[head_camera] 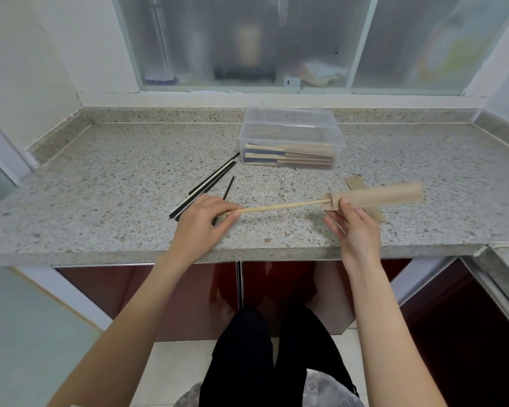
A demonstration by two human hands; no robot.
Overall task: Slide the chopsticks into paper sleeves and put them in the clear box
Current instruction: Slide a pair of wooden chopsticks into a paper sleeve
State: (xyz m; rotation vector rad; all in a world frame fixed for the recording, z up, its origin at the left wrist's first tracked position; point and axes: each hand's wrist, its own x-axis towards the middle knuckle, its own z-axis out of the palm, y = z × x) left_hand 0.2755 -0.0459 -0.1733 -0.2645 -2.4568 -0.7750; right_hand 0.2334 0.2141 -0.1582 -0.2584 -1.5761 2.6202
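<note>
The left hand pinches the thick end of a pale wooden chopstick pair above the front edge of the bench, holding it level so its thin tip points straight at the mouth of the paper sleeve. The right hand grips that sleeve near its open end, thumb on the front, keeping the mouth steady and in line; the tip is just entering, most of the length not yet inside. Spare sleeves lie on the bench just behind the held one, near the right hand. Loose black chopsticks wait beside the left hand, within easy reach. The clear box stands toward the back edge, lid open, already holding several sleeved pairs laid flat.
</note>
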